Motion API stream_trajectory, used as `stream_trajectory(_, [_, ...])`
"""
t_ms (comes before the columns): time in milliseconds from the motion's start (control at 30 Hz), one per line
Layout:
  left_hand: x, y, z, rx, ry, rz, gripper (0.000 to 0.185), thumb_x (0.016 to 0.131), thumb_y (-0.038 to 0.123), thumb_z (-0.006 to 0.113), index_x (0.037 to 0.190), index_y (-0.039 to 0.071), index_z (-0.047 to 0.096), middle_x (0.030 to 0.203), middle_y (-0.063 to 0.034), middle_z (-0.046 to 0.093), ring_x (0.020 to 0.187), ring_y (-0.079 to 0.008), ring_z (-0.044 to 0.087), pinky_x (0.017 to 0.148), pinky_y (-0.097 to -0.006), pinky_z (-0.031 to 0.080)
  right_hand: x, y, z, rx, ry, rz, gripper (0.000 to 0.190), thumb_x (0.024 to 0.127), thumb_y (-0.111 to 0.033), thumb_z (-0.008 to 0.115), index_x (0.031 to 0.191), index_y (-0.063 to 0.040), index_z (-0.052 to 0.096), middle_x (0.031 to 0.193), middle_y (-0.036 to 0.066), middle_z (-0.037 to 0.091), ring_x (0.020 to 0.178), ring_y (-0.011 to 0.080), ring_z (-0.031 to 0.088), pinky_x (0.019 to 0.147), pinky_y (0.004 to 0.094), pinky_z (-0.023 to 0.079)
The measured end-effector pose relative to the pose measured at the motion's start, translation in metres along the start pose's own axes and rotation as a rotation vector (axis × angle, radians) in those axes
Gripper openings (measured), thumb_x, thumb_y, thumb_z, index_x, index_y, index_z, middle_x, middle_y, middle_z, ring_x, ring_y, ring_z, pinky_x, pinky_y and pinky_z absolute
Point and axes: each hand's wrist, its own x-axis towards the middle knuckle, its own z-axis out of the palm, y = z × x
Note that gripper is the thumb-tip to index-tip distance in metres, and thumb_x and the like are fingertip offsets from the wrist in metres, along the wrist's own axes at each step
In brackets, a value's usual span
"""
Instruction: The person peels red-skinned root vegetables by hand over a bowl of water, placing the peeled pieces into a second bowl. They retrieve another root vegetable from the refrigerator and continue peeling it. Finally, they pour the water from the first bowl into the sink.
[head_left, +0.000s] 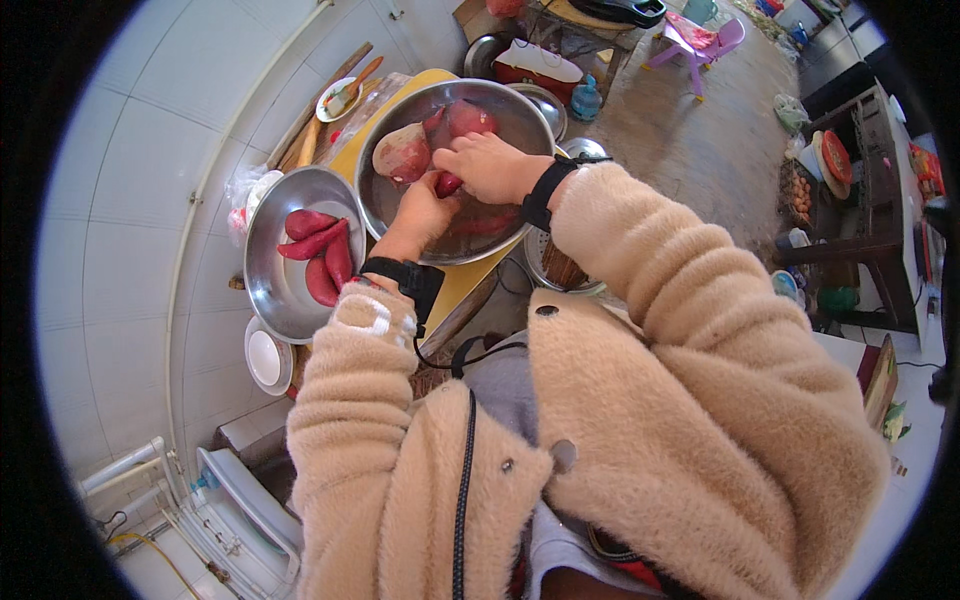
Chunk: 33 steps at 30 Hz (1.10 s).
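Note:
Both my hands are over a large metal basin of murky water. My left hand grips a small red-skinned sweet potato between thumb and fingers. My right hand is on the same sweet potato from the other side, its fingers curled over it. Beside them in the basin sit a big pale-and-red root and a round red root. Another reddish one shows dimly under the water. To the left, a second metal basin holds several red sweet potatoes.
A small white dish with a wooden-handled brush stands by the tiled wall. White bowls sit at the table's near left. A steamer pot is below the basin's right side. Farther off are a purple child's chair and eggs.

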Motion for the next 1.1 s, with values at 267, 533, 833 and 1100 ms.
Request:
stream_trajectory(267, [0.009,0.017,-0.007,-0.168,-0.196,-0.138,0.027,0.073,0.011,0.066,0.097,-0.001,0.060,0.084,-0.0090,0.067,0.076,-0.0247,0.063,0.073,-0.0353,0.048,-0.012,0.001,-0.004,-0.013,0.081,-0.012,0.013,0.084,-0.013,0.048,0.093,-0.004,0.053,0.087,0.017,0.064,0.086,0.0318,0.064,0.074,0.0435,0.049])
stream_trajectory(533, [0.002,0.028,-0.006,0.631,0.087,0.110,0.021,0.081,0.024,0.058,0.094,0.008,0.051,0.086,-0.0234,0.063,0.077,-0.0390,0.062,0.067,-0.0466,0.049,-0.010,0.005,-0.006,0.539,-0.089,0.216,0.019,0.068,-0.015,0.066,0.080,-0.001,0.060,0.073,0.019,0.063,0.071,0.0294,0.063,0.066,0.0386,0.048])
stream_trajectory(833, [0.008,0.011,0.000,0.300,0.250,0.162,0.016,0.077,0.020,0.064,0.084,0.007,0.058,0.078,-0.0132,0.065,0.068,-0.0290,0.063,0.061,-0.0402,0.047,-0.005,-0.002,-0.021,0.175,0.126,0.208,0.019,0.072,-0.019,0.061,0.088,-0.008,0.061,0.078,0.017,0.065,0.077,0.0344,0.064,0.066,0.0445,0.050])
stream_trajectory(1100, [0.007,0.000,-0.006,-0.325,-0.098,-0.354,0.048,0.066,0.022,0.076,0.102,-0.004,0.057,0.090,-0.0116,0.064,0.080,-0.0231,0.062,0.074,-0.0314,0.048,-0.007,-0.001,0.000,0.180,-0.015,0.397,0.020,0.079,-0.017,0.057,0.094,-0.004,0.058,0.086,0.021,0.065,0.087,0.0353,0.064,0.074,0.0452,0.051])
